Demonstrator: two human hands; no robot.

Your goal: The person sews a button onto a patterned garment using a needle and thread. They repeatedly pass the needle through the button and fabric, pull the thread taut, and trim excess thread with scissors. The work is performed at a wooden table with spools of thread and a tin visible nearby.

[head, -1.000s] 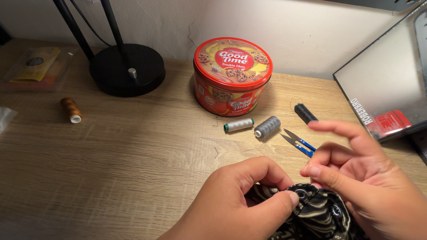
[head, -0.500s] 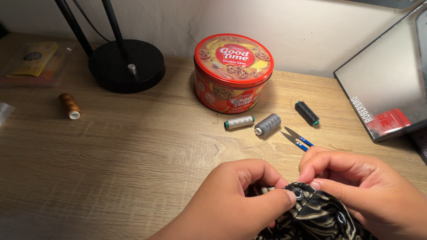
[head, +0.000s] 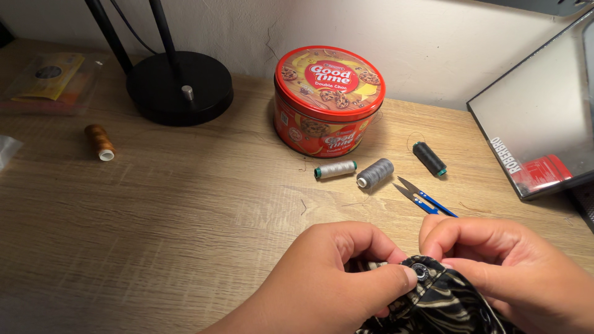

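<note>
Since a second ago my right hand [head: 513,272] has come down from a splayed, lifted pose and folded in, so its fingertips now pinch the patterned fabric [head: 442,303] just beside the metal snap button [head: 420,271]. The view has also drifted a little, so the things on the surface sit slightly differently in frame. My left hand [head: 334,278] is much as it was: thumb and forefinger clenched on the cloth, the thumb tip touching the snap's left edge. Both grips are closed on the fabric, and I judge that the two hands now steady the snap between them for close work on it.

The fabric is soft, dark, with pale wavy stripes, bunched at the bottom edge of the view, right at the near edge of the wooden surface [head: 154,204]. The snap is a small round ring of dull metal. Beyond my hands lie blue-handled thread snips [head: 427,198], blades slightly apart, then three spools: a light grey one [head: 335,169], a darker grey one [head: 375,173] and a black one [head: 429,158]. A round red biscuit tin [head: 328,99] stands behind them, lid on. Far left lies a brown spool [head: 99,141], near a black lamp base [head: 179,86].
</note>
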